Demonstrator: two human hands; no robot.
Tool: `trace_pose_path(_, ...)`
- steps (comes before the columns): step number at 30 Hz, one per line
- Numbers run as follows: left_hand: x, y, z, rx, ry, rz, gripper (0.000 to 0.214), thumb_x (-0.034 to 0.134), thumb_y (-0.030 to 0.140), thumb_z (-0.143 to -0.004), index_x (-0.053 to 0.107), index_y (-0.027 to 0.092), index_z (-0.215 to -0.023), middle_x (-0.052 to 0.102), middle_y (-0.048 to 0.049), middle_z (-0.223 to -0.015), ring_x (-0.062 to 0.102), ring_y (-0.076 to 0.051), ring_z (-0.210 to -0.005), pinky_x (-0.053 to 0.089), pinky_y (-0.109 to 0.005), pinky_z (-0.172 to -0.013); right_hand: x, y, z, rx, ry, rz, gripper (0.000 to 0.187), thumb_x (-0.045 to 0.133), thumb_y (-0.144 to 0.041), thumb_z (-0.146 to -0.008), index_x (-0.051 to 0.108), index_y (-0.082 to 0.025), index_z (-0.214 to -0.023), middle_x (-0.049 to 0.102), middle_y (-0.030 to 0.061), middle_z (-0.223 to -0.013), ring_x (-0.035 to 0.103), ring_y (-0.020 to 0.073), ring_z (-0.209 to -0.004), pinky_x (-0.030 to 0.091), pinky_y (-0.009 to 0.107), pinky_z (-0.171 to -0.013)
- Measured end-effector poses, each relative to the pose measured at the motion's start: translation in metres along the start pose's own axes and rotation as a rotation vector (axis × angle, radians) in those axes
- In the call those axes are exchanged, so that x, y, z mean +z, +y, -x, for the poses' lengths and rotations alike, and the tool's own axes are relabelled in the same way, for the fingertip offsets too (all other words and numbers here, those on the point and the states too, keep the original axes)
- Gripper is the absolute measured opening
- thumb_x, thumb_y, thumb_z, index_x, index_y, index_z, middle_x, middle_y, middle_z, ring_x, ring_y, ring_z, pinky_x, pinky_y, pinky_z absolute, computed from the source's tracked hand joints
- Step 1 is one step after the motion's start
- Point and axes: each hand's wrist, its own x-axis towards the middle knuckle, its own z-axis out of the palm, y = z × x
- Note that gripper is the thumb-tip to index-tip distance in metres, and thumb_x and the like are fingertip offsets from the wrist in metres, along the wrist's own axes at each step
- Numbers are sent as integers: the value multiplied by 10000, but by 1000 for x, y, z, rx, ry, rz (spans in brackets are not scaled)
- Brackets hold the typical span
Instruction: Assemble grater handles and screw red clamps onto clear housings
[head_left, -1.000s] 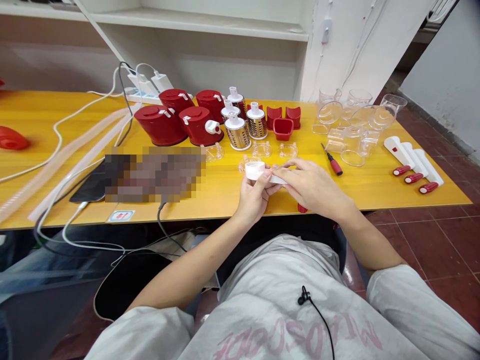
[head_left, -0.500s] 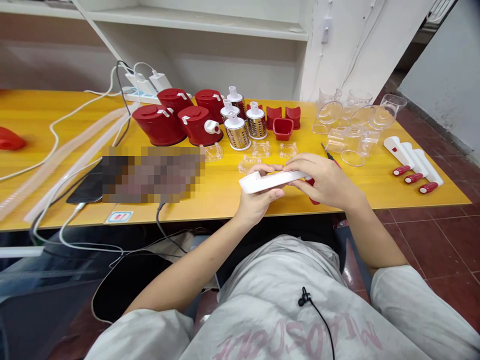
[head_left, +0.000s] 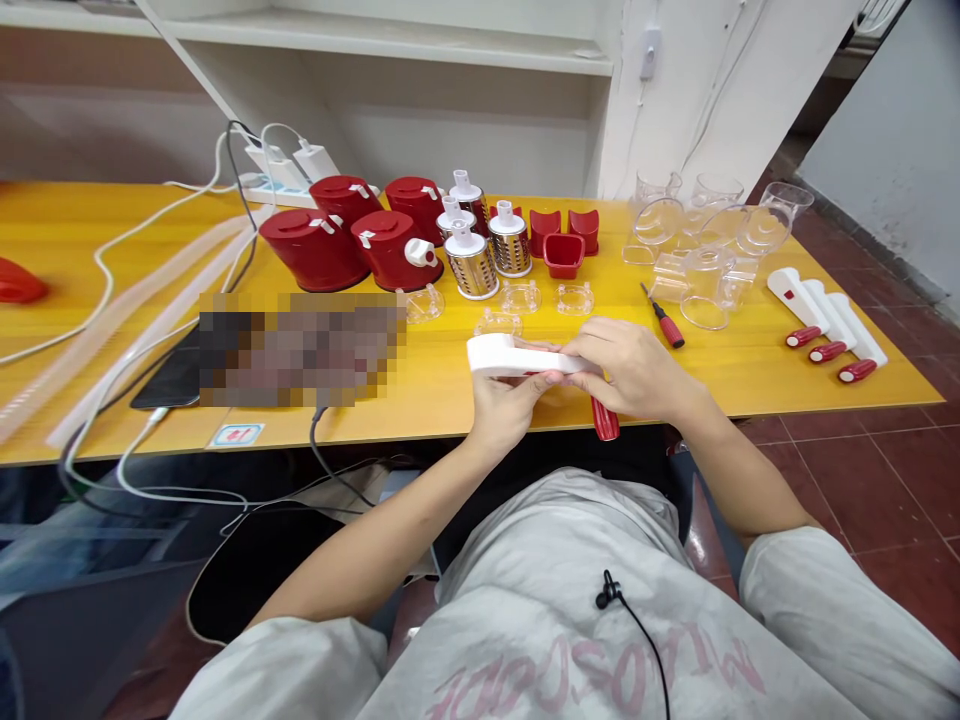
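Both my hands hold a white crank handle (head_left: 504,357) with a red grip (head_left: 604,421) over the front edge of the yellow table (head_left: 750,370). My left hand (head_left: 508,405) pinches the white arm from below, fingers closed on it. My right hand (head_left: 636,370) wraps over the arm's right part, and the red grip sticks out beneath it. A small clear plastic piece (head_left: 498,322) lies just beyond the handle.
Red housings (head_left: 315,248), metal grater drums (head_left: 470,260), red cups (head_left: 564,255), clear plastic parts (head_left: 701,260), a red screwdriver (head_left: 664,318) and more white crank handles (head_left: 817,315) lie on the table. Cables (head_left: 112,300) and a power strip (head_left: 285,165) sit at the left.
The white handle has been turned in my hands: first its round end faced me, now it lies flat pointing left and the red grip hangs below my right hand.
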Motion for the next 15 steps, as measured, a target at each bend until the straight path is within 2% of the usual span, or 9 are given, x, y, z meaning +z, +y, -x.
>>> trace_pose_path(5,4,0,-3,-14,36,72,538,1177,465,-610,819,201,-913,863,-40,-938,841,-212,-899,715,-318,-896,5,2,-1,5,61,-49,527,572,-557,-1063,696,-54,-1163,669,44,-1046,560,-17,-1035,570,159,-1072)
trace_pose_path(8,8,2,-4,-10,32,131,571,1177,493,-622,820,232,-983,861,-23,-1037,832,-179,-986,701,-282,-950,6,1,-5,17,115,-112,540,569,-567,-1061,723,-66,-1191,688,56,-1084,568,-2,-1081,566,193,-1136)
trace_pose_path(10,10,4,-4,-33,32,174,608,1166,527,-646,818,245,-1056,860,-26,-1098,829,-173,-1021,701,-274,-948,6,-2,-8,41,158,-168,562,585,-588,-1049,748,-87,-1243,708,74,-1136,576,20,-1130,560,247,-1196)
trace_pose_path(13,11,5,-4,-70,36,201,621,1113,614,-721,805,223,-1093,867,-48,-1063,843,-191,-977,701,-264,-852,6,-8,-11,102,217,-283,631,679,-677,-969,785,-129,-1264,724,102,-1201,585,58,-1181,544,324,-1256)
trace_pose_path(15,10,5,-4,-78,46,219,590,1061,644,-799,804,215,-1113,874,-60,-1063,858,-202,-989,699,-267,-852,4,-12,-12,155,224,-385,702,757,-730,-891,788,-140,-1270,726,104,-1253,598,55,-1195,556,303,-1232)
